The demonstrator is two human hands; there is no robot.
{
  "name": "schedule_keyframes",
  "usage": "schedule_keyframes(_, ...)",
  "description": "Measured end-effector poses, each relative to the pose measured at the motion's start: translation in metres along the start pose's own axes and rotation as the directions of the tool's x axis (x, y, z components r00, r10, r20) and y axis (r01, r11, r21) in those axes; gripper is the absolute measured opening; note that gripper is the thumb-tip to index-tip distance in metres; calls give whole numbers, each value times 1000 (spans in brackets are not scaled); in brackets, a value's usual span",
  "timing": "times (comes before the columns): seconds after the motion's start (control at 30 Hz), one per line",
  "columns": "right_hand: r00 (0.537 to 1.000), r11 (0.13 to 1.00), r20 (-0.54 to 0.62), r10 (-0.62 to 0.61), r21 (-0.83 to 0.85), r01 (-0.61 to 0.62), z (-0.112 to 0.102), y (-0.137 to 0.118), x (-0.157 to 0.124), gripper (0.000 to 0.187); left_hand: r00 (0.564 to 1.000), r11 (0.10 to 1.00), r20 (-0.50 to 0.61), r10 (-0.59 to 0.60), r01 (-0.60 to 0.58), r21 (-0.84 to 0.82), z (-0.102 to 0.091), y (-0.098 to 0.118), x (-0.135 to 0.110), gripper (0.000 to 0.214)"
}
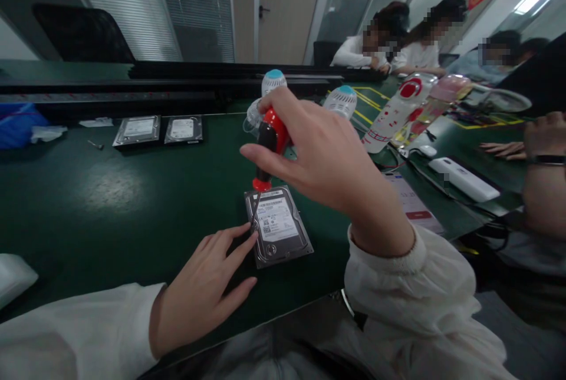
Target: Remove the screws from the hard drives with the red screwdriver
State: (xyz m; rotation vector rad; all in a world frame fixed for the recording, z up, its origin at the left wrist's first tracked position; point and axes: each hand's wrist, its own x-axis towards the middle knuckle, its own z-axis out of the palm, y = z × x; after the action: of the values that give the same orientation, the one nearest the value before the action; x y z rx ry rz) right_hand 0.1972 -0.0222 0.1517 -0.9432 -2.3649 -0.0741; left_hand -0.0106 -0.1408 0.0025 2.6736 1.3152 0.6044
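Observation:
A hard drive (289,244) lies label-up on the green table in front of me. My right hand (316,153) is wrapped round the red and black handle of a screwdriver (264,156), held steeply with its shaft pointing down. The tip meets the drive's left edge, near a fingertip of my left hand; the exact contact point is too small to make out. My left hand (216,280) rests at the drive's left side with fingers stretched and apart, the index and middle fingertips touching the edge by the screwdriver tip.
Two more hard drives (137,130) (183,129) lie at the back left, near a small screw-like part (95,145) and a blue bag (22,124). White-and-blue containers (342,102), a bottle (393,115) and a phone (413,203) stand or lie right. A person's arm (546,174) is at far right.

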Motion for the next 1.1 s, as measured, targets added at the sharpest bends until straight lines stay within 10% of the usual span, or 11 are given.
schedule_keyframes(0.2,998,991,5,-58,118,57,-7,4,-3,26,1000,1000,-11,-8,7,-17,0,0,2,55)
schedule_keyframes(1.1,983,968,-2,-183,173,180,1,9,6,37,1000,1000,4,-3,3,5,3,-2,1,56)
